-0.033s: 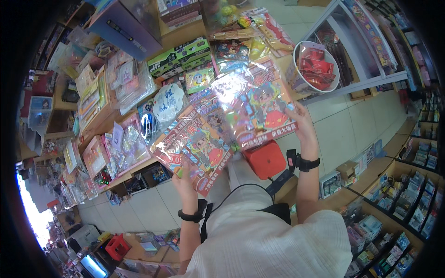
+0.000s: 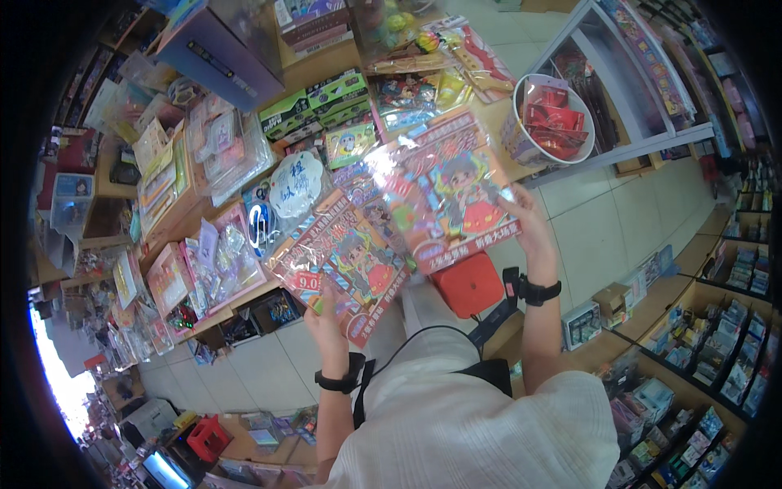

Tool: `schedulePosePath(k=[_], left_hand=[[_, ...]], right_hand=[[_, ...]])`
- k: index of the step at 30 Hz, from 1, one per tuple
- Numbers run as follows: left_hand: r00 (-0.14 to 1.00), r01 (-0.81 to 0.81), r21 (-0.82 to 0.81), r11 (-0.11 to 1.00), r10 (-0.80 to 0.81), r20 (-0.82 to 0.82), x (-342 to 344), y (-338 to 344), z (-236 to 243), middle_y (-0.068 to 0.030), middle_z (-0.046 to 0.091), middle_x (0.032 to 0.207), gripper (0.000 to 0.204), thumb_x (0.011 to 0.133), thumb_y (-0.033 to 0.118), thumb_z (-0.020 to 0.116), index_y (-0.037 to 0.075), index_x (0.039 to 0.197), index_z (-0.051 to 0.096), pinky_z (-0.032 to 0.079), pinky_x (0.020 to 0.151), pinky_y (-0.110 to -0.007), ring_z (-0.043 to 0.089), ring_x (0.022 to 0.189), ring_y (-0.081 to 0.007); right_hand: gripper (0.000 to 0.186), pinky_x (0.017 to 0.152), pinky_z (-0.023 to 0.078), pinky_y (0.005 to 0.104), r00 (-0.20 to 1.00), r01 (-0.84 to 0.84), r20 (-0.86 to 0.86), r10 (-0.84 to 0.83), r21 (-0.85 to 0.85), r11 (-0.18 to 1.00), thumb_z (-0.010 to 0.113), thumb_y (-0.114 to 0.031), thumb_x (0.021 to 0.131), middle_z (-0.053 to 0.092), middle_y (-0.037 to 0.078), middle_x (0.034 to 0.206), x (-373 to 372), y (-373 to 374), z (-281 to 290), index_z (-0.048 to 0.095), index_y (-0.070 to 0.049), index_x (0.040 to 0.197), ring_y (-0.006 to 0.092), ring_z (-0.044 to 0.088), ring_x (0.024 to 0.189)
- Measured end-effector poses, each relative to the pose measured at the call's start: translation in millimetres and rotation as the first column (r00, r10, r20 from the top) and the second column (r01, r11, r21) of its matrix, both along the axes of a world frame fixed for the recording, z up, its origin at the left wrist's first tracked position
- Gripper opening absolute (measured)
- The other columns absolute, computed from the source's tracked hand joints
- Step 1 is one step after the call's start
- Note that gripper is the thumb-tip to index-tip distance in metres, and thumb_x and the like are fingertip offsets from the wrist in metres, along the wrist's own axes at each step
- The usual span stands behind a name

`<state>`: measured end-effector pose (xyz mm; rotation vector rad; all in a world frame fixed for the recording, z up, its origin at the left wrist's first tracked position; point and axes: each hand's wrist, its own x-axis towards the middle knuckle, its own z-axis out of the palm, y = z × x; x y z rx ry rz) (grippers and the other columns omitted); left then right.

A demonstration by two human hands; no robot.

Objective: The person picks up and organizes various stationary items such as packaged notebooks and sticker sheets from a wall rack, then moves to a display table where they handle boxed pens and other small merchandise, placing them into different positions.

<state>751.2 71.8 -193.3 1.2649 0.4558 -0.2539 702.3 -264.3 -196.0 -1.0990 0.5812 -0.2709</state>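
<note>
My left hand grips the lower left of a shiny, plastic-wrapped flat pack with a cartoon girl on the front. My right hand holds a second similar wrapped pack by its right edge, higher and to the right of the first. A third pack of similar look shows between them, partly covered; I cannot tell whether it is held. The two held packs are tilted over the display table's front edge.
A crowded display table carries green boxes, plastic packets and a cup of red packets at its right end. A red stool stands beside my legs. A white rack is upper right, with stocked shelves at lower right.
The pack in my right hand has moved slightly down with that hand, and it looks more blurred. The pack in my left hand has barely shifted.
</note>
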Motion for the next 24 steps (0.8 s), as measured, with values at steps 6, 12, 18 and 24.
schedulePosePath(k=[6,12,18,24], left_hand=[[0.993,0.105,-0.169,0.980,-0.113,-0.037,-2,-13,-5,-0.0025,0.055,0.087,0.028,0.087,0.023,0.055,0.001,0.104,0.050,0.050,0.062,-0.025,0.058,0.078,-0.0116],[0.992,0.126,-0.071,0.990,-0.124,0.031,-2,-28,13,-0.0048,0.059,0.089,0.022,0.079,0.007,0.062,0.000,0.099,0.054,0.049,0.063,-0.025,0.059,0.075,-0.0121],[0.998,0.054,-0.067,0.996,-0.056,-0.026,-4,-6,4,-0.0062,0.058,0.089,0.025,0.079,0.008,0.063,0.000,0.099,0.052,0.052,0.058,-0.024,0.059,0.073,-0.0127],[0.992,0.052,-0.125,0.991,-0.066,-0.111,-19,7,14,-0.0070,0.057,0.087,0.024,0.079,0.008,0.063,-0.001,0.098,0.052,0.054,0.053,-0.027,0.060,0.067,-0.0147]], right_hand=[[0.029,0.067,0.043,0.0191,0.975,-0.216,0.063,0.212,0.063,0.974,0.064,-0.006,0.076,0.061,0.002,0.089,0,50,-18,0.058,0.001,0.104,0.0054,0.055,0.076],[0.016,0.061,0.044,0.0211,0.899,-0.438,-0.079,0.431,-0.159,0.885,0.062,-0.009,0.079,0.059,0.001,0.078,10,70,-4,0.060,0.000,0.092,0.0067,0.055,0.068],[0.061,0.095,0.030,0.0416,0.819,0.253,0.156,-0.552,-0.962,0.103,0.064,-0.009,0.069,0.033,0.029,0.118,26,-50,15,0.035,0.000,0.121,0.0426,0.035,0.111],[0.034,0.094,0.033,0.0428,0.802,0.123,0.089,-0.591,-0.992,0.018,0.069,-0.017,0.068,0.033,0.035,0.120,25,-118,-27,0.053,-0.003,0.095,0.0491,0.037,0.111]])
